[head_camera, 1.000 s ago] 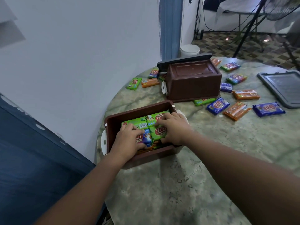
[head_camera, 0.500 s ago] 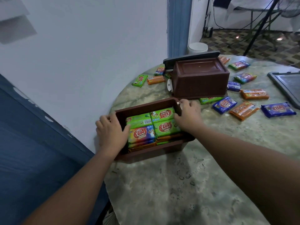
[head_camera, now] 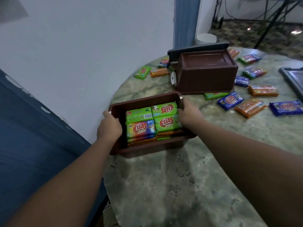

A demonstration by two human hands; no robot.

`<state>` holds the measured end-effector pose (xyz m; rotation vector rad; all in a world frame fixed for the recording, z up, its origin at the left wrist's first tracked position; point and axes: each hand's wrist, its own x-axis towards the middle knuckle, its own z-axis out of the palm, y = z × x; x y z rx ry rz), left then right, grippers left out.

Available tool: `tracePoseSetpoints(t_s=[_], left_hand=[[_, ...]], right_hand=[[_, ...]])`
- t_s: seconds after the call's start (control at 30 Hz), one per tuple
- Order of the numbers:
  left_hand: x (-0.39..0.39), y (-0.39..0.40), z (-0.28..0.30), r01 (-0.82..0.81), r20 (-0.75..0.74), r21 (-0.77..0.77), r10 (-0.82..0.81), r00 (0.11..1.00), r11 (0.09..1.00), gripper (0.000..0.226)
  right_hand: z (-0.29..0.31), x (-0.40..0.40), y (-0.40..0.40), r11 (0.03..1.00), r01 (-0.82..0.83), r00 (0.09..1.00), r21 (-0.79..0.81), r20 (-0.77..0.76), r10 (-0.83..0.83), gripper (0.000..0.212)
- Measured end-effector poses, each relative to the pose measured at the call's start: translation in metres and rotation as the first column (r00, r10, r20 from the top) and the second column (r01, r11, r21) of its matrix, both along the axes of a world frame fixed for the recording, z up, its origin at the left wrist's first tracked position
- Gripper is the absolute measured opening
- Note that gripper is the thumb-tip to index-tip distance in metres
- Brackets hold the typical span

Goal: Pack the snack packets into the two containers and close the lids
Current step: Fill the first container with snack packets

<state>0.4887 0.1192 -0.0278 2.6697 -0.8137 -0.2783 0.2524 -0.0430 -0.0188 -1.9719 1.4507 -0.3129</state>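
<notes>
A brown open container (head_camera: 144, 99) sits near the table's left edge, filled with stacked snack packets (head_camera: 153, 122), mostly green on top. My left hand (head_camera: 109, 128) grips its left wall and my right hand (head_camera: 190, 114) grips its right wall. A second brown container (head_camera: 206, 72) stands upside down behind it. One dark grey lid (head_camera: 198, 48) leans behind that container. Another grey lid (head_camera: 293, 77) lies at the right edge. Loose packets in blue (head_camera: 230, 100), orange (head_camera: 250, 107) and green (head_camera: 142, 72) lie scattered on the table.
The round marble table (head_camera: 180, 177) ends close to a white wall (head_camera: 82, 46) on the left. A white bucket (head_camera: 206, 38) and stand legs are on the floor beyond the table. A blue surface (head_camera: 32, 136) lies below left.
Both hands left the packets inside the container and moved out to its two side walls, which they now grip. The container has shifted slightly.
</notes>
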Motion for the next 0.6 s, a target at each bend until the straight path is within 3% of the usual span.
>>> tracePoseSetpoints(t_s=[0.33,0.6], left_hand=[[-0.01,0.006,0.003,0.014,0.017,0.0,-0.014,1.0,1.0,0.032],[-0.047,0.033,0.0,-0.132,0.053,0.03,0.13,0.99,0.991,0.034]], right_hand=[[-0.003,-0.009,0.004,1.0,-0.006,0.999,-0.019,0.039,0.006,0.037],[-0.003,-0.026,0.008,0.992,-0.123,0.991,-0.003,0.056,0.123,0.036]])
